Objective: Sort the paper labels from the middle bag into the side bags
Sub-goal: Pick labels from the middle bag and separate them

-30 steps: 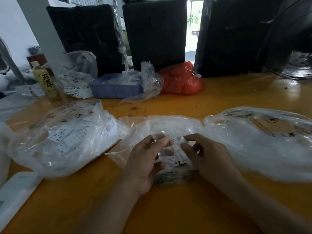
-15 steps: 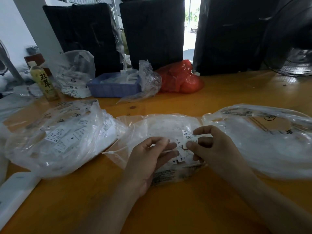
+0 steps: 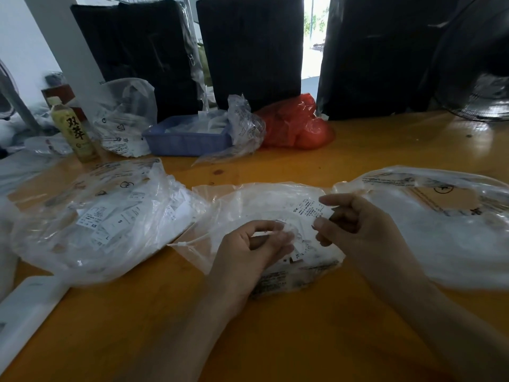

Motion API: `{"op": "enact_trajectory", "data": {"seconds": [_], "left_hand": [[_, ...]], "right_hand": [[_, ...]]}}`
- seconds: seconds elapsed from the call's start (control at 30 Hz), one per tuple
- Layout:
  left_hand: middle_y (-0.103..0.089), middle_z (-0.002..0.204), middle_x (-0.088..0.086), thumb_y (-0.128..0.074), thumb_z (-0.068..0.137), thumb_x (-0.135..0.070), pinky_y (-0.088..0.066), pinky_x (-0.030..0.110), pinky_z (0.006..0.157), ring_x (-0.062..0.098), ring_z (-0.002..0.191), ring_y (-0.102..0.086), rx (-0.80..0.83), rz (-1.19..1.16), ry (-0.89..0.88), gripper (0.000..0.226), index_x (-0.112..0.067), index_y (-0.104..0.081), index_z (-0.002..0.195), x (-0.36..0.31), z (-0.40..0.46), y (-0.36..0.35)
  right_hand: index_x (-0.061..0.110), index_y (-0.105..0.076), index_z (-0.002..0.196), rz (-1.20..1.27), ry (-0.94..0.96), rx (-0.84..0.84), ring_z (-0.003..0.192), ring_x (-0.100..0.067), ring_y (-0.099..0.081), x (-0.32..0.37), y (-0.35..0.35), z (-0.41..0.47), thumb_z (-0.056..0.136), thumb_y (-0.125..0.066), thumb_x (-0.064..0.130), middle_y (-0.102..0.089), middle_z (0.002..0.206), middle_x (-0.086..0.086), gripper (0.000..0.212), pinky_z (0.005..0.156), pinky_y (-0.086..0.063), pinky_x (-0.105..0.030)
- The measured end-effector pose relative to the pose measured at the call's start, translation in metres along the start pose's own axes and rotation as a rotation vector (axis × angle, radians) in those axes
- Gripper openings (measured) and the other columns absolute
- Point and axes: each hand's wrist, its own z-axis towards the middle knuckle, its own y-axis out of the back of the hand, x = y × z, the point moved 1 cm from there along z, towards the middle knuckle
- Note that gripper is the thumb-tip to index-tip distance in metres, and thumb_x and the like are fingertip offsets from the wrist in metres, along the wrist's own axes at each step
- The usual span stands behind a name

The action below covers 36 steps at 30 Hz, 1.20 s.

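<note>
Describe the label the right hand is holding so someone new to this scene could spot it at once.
On the orange table, three clear bags lie in a row; look above the middle bag. There the right hand pinches one white paper label between thumb and fingers. Unlike the labels lying loose in the bags, it is lifted clear, with XS printed at its left end.

The middle bag (image 3: 248, 199) is clear plastic, crumpled and open on the table, with small white labels (image 3: 296, 256) marked M and XL lying loose inside it. One label (image 3: 309, 208), white with fine print and an XS mark, is lifted above it, tilted. The left bag (image 3: 91, 216) bulges with white labels marked XS and S. The right bag (image 3: 440, 221) lies flatter, touching the middle bag.
</note>
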Motion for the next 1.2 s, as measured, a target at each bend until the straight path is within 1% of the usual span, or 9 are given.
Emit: {"op": "enact_trajectory", "data": {"seconds": [0.1,0.2,0.3,0.5,0.63,0.77,0.87,1.03,1.2], "left_hand": [[-0.083,0.1,0.01,-0.089,0.075,-0.034,-0.065,0.031,0.086,0.024,0.097,-0.081,-0.049,0.013,0.005,0.036,-0.011,-0.078,0.1,0.003,0.002,0.0],[-0.083,0.103,0.002,-0.085,0.079,-0.027,-0.065,0.027,0.08,0.018,0.096,-0.08,-0.07,0.04,-0.031,0.025,-0.012,-0.084,0.1,0.003,0.003,0.001],[-0.083,0.103,0.002,-0.085,0.078,-0.025,-0.063,0.023,0.081,0.017,0.096,-0.08,-0.07,0.043,-0.061,0.024,-0.015,-0.085,0.1,0.001,0.002,0.003],[-0.083,0.097,0.006,-0.088,0.085,-0.029,-0.063,0.03,0.089,0.022,0.096,-0.081,-0.041,0.121,-0.066,0.015,-0.022,-0.083,0.097,0.004,0.002,0.005],[-0.083,0.099,0.003,-0.086,0.084,-0.033,-0.059,0.039,0.098,0.02,0.098,-0.08,-0.038,0.14,-0.058,0.02,-0.022,-0.085,0.101,0.003,0.001,0.005],[-0.084,0.097,-0.002,-0.084,0.089,-0.03,-0.059,0.032,0.098,0.013,0.099,-0.079,-0.027,0.202,-0.056,0.017,-0.025,-0.083,0.105,0.003,0.0,0.005],[-0.084,0.097,-0.003,-0.085,0.088,-0.029,-0.061,0.024,0.093,0.011,0.096,-0.08,-0.019,0.221,-0.054,0.022,-0.022,-0.081,0.109,0.003,0.0,0.006],[-0.083,0.097,0.009,-0.086,0.084,-0.024,-0.063,0.023,0.079,0.025,0.091,-0.081,0.03,0.112,-0.013,0.024,-0.014,-0.083,0.105,0.004,0.0,0.005],[-0.083,0.099,0.008,-0.087,0.08,-0.028,-0.062,0.022,0.083,0.024,0.094,-0.081,0.044,0.102,-0.036,0.022,-0.02,-0.085,0.1,0.005,0.0,0.005]], "right_hand": [[0.025,-0.067,0.107,0.056,-0.022,0.012,0.075,-0.012,-0.073,0.0,0.003,-0.001,0.089,-0.075,0.019,-0.074,0.078,0.003,0.021,0.07,-0.054,-0.022],[0.026,-0.066,0.11,0.062,-0.009,0.024,0.076,-0.014,-0.072,0.001,0.004,-0.001,0.091,-0.073,0.019,-0.072,0.077,0.001,0.022,0.07,-0.055,-0.017],[0.025,-0.063,0.116,0.07,-0.02,0.077,0.077,-0.014,-0.073,0.002,0.002,-0.002,0.089,-0.074,0.02,-0.07,0.077,-0.001,0.029,0.074,-0.057,-0.021],[0.014,-0.069,0.095,0.089,0.014,0.021,0.078,-0.014,-0.072,0.002,0.002,-0.003,0.093,-0.069,0.022,-0.073,0.08,0.0,0.008,0.079,-0.058,-0.032],[0.023,-0.068,0.096,-0.032,0.158,-0.04,0.076,-0.005,-0.073,0.008,0.004,-0.003,0.093,-0.068,0.018,-0.076,0.083,0.012,0.006,0.071,-0.054,-0.012],[0.04,-0.064,0.096,-0.299,0.331,0.001,0.085,0.004,-0.069,0.013,0.002,-0.007,0.091,-0.071,0.019,-0.071,0.088,0.023,0.023,0.075,-0.051,-0.007],[0.03,-0.068,0.102,-0.383,0.401,-0.007,0.093,0.005,-0.065,0.012,0.0,-0.007,0.092,-0.07,0.015,-0.066,0.085,0.028,0.018,0.077,-0.049,-0.005],[0.019,-0.072,0.105,-0.485,0.402,-0.063,0.099,0.004,-0.061,0.009,0.001,-0.005,0.093,-0.07,0.013,-0.06,0.084,0.029,0.013,0.077,-0.046,-0.003],[0.018,-0.073,0.104,-0.517,0.39,-0.053,0.088,0.003,-0.064,0.008,0.001,-0.004,0.093,-0.069,0.014,-0.06,0.083,0.028,0.012,0.077,-0.047,-0.005]]}}
